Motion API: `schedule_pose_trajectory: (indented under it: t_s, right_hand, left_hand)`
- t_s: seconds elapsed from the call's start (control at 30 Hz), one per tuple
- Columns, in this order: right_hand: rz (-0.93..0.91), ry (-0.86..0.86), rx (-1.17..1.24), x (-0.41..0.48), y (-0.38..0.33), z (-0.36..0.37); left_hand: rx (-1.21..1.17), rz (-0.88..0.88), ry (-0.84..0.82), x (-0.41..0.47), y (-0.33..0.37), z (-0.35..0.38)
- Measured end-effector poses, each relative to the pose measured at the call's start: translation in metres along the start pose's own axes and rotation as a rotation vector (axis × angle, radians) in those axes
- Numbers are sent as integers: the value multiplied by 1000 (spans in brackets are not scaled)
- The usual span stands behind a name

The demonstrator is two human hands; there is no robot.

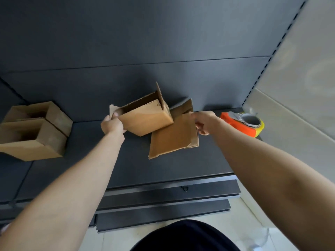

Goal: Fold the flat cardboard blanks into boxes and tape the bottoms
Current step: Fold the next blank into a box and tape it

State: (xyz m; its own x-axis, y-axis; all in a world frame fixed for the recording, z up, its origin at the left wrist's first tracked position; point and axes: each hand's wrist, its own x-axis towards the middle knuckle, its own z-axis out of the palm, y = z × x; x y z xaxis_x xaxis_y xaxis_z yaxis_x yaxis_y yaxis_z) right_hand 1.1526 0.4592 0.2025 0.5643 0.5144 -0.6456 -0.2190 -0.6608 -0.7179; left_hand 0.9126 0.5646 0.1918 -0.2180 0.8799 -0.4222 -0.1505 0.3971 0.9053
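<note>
My left hand (112,124) grips the left corner of a partly opened brown cardboard box (146,118), held tilted above the dark shelf with its open end facing away and flaps sticking up. My right hand (204,122) pinches the upper right edge of the flat cardboard blanks (172,138) lying stacked on the shelf, just under the held box. An orange and yellow tape dispenser (243,124) with a tape roll lies on the shelf to the right of my right hand.
Two folded open-top boxes (34,131) stand at the shelf's left. The dark shelf surface (126,163) has a back panel behind it and lower shelf edges in front. A light wall rises at the right.
</note>
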Motion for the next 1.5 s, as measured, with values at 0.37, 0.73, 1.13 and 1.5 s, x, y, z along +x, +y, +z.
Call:
schedule_pose_trajectory:
  t_s: [0.37, 0.73, 1.13, 1.5]
  right_hand:
    - [-218, 361, -186, -11, -34, -42]
    - [-314, 502, -385, -28, -53, -84]
    - [-437, 378, -714, -44, -48, -113]
    - [-489, 49, -1119, -60, -8, -150]
  left_hand:
    - [171, 75, -58, 7, -13, 22]
    - [298, 224, 12, -13, 5, 62]
    - [575, 713, -507, -144, 5, 147]
    - [703, 402, -742, -170, -37, 159]
